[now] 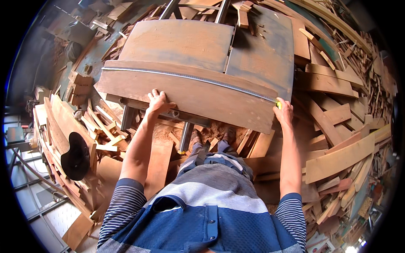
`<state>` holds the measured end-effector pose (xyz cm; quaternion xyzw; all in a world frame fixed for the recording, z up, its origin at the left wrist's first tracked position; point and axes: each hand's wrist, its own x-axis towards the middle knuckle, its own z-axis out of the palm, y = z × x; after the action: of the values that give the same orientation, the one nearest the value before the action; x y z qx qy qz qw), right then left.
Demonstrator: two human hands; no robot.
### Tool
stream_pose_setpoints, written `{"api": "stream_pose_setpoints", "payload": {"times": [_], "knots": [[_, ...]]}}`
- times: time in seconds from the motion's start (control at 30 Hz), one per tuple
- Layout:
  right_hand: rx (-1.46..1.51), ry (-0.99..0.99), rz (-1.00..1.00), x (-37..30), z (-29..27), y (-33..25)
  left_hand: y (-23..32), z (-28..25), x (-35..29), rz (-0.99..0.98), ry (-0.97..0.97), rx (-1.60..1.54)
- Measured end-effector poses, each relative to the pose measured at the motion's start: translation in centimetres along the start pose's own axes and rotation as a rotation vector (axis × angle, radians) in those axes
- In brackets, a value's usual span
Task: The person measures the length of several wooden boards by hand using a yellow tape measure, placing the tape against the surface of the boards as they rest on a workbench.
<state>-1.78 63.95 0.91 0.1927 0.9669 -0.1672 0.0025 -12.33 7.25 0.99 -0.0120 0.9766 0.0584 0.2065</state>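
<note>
A wide brown wooden board point(185, 90) lies crosswise over a saw table point(181, 44). Along the board's far part runs a long grey metal measuring strip point(190, 76), reaching from its left end nearly to the right. My left hand point(158, 102) rests at the board's near edge, fingers spread over the wood, holding nothing. At the strip's right end, my right hand point(284, 112) is closed on a small yellow object point(279, 104). Fingers hide most of that object, so its exact kind is unclear.
A slot point(230, 52) divides the tabletop. Stacked offcuts point(337, 114) crowd the right side. More boards point(63, 122) lean at the left, with a black curved object point(76, 157) on them. A metal rail point(185, 137) projects toward me, and sawdust covers the floor by my feet.
</note>
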Motion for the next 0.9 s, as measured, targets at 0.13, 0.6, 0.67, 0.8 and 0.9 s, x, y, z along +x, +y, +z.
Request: {"api": "stream_pose_setpoints", "payload": {"times": [0.13, 0.6, 0.67, 0.8, 0.9], "knots": [[-0.012, -0.007, 0.034, 0.1, -0.1, -0.1, -0.1, 0.1, 0.1, 0.007, -0.015, -0.016], [0.004, -0.031, 0.054, -0.1, -0.4, -0.6, 0.2, -0.7, -0.2, -0.001, -0.039, -0.008], [0.000, -0.034, 0.060, -0.1, -0.4, -0.5, 0.3, -0.7, -0.3, -0.001, -0.040, -0.008], [-0.003, -0.033, 0.066, -0.1, -0.4, -0.6, 0.0, -0.4, -0.1, 0.011, -0.043, -0.015], [0.003, -0.033, 0.060, -0.1, -0.4, -0.6, -0.2, -0.3, 0.0, 0.012, -0.050, -0.020]]}}
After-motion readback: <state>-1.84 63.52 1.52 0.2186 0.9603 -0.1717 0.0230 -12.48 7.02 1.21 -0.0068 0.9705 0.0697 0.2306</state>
